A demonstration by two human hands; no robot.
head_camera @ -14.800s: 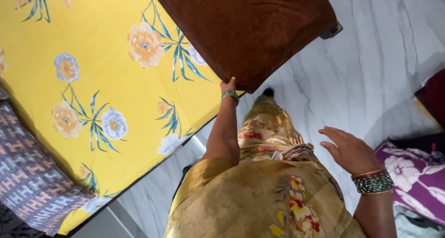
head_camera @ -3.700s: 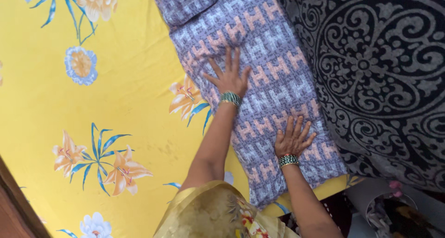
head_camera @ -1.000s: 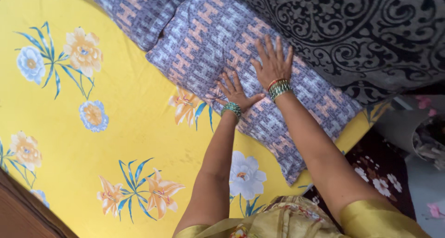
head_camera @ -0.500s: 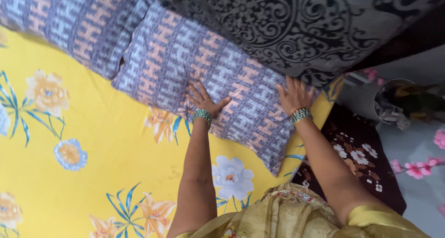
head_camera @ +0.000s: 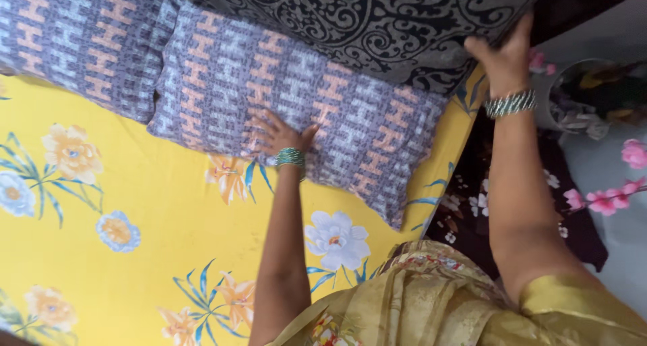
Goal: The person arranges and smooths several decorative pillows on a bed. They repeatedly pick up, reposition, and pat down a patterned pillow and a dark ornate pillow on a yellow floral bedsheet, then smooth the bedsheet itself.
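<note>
Below, largest to smallest.

Bed sheet (head_camera: 155,211): yellow with orange, white and blue flowers, stretched flat over the bed; it carries everything else.

Dark blanket (head_camera: 350,19): grey-black with a scroll pattern, lying along the head edge of the bed and overlapping the top of the pillows. Judged soft and fairly heavy, it should drape and sag when lifted; its right corner or hem looks the best hold.

Near pillow (head_camera: 296,96): purple-grey with a peach stepped pattern, at the bed's right head corner, its lower right corner reaching toward the bed's right edge. Judged light, soft and yielding, not slippery, not fragile; it is best taken at a corner or pressed flat with the palm.

Far pillow (head_camera: 74,42): same cover, touching the near pillow's left side along the head edge.

Right hand (head_camera: 502,59): raised at the bed's right head corner, fingers closed around the dark blanket's corner edge.

Left hand (head_camera: 280,135): palm down on the near pillow's lower edge, fingers spread and released, gripping nothing.

Bangles (head_camera: 510,104): green, on the right wrist; a similar band sits on the left.

Change from half a second earlier: the right hand has left the near pillow's right end and gone up to the blanket corner; the left hand stays pressed on the pillow.
</note>
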